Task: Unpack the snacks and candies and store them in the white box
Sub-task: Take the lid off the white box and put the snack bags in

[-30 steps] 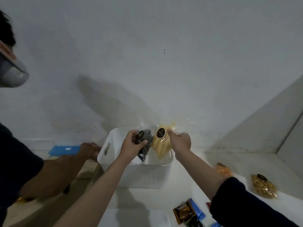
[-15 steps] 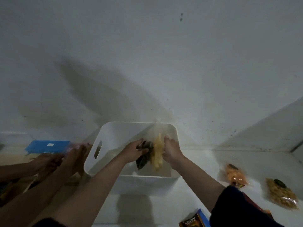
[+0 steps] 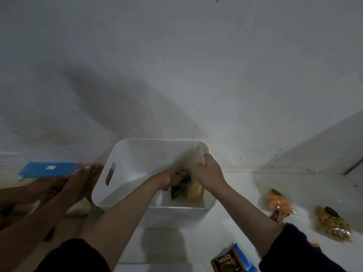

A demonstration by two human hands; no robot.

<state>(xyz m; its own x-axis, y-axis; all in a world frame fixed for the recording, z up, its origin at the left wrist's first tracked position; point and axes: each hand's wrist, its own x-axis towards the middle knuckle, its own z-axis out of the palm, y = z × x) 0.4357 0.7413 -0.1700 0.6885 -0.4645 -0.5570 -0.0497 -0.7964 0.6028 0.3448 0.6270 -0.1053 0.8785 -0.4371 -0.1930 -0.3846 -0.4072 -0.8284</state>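
Both packets have dropped from rim height into the box since a second ago: the dark packet and the yellow packet now hang low between the walls, just under the fingers that carry them. Left hand has its fingers curled round the top of the dark packet; right hand pinches the clear top of the yellow one, which rises past its fingertips toward the far corner. Whether either packet touches the floor of the box I cannot tell. Judging by this, the pair is all but stored and needs only letting go. Right of the right hand, on the counter, wait an orange bag, a nut bag and a Nextar pack. Left of the box, another person's hands reach near a blue case.
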